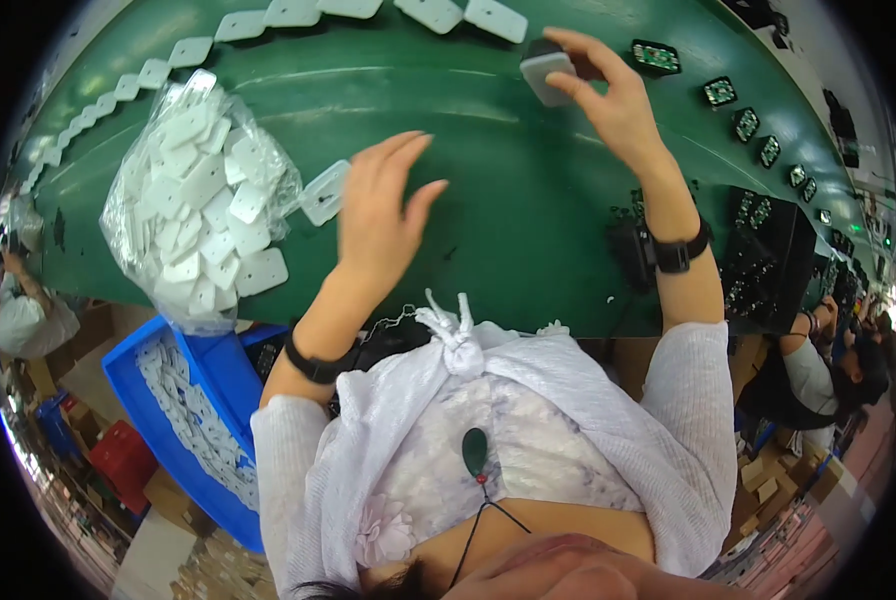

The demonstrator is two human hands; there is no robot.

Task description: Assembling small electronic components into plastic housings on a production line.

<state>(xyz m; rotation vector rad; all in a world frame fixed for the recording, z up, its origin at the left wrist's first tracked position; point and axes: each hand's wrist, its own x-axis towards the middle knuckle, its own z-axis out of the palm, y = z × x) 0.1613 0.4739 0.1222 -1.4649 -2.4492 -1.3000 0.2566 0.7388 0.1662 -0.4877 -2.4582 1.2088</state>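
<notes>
My right hand (608, 95) reaches out over the green conveyor belt (488, 190) and pinches a small grey-white rectangular plastic cover (546, 76) between thumb and fingers. My left hand (380, 215) hovers over the belt with its fingers spread, empty, just right of a loose white plastic plate (324, 192). That plate lies at the mouth of a clear bag of white plates (198, 195) on the belt's left part.
A row of white plates (293, 14) runs along the belt's far edge. Small dark circuit boards (720, 92) lie in a line on the right. A blue bin of white parts (193, 410) sits below the belt at left. Other people work at both sides.
</notes>
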